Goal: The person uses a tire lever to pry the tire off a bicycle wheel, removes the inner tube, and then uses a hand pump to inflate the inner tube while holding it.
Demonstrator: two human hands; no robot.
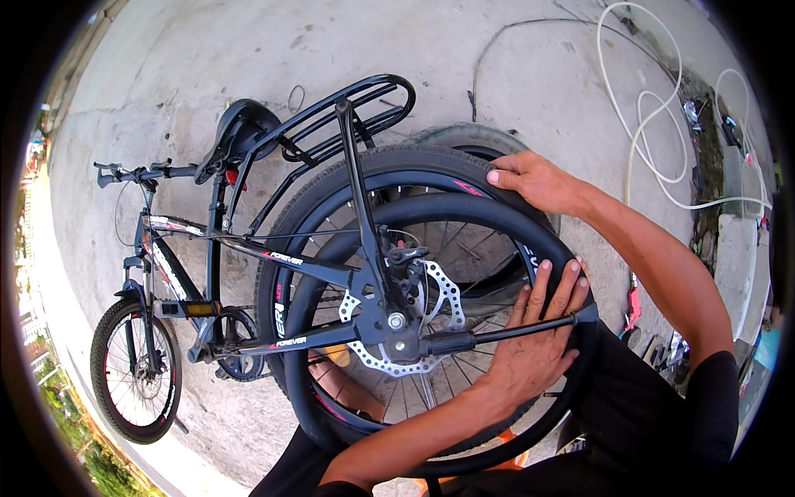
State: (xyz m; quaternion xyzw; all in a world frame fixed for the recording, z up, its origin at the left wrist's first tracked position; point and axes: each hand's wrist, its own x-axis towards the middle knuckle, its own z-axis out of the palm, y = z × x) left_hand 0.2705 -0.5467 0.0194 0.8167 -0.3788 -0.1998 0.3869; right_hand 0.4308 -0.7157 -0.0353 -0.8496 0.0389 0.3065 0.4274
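Note:
A bicycle's rear wheel stands before me, its black tyre (pixel 319 186) around a dark rim with red and white markings. A black inner tube (pixel 451 207) hangs in a loop in front of the wheel, around the frame end and silver disc brake rotor (pixel 447 290). My left hand (pixel 530 340) lies with fingers stretched out over the tube at the wheel's right side; the kickstand (pixel 513 330) crosses in front of it. Higher up, my right hand (pixel 530 178) is closed on the tyre's upper right edge, thumb on the near side. Its other fingers are partly hidden.
The bicycle's saddle (pixel 248 124), rear rack (pixel 389 87) and front wheel (pixel 135 373) extend to the left. Behind the rear wheel, another tyre (pixel 472 135) lies on the concrete. A pale hose (pixel 638 141) coils at the right, near a red-handled tool (pixel 633 306).

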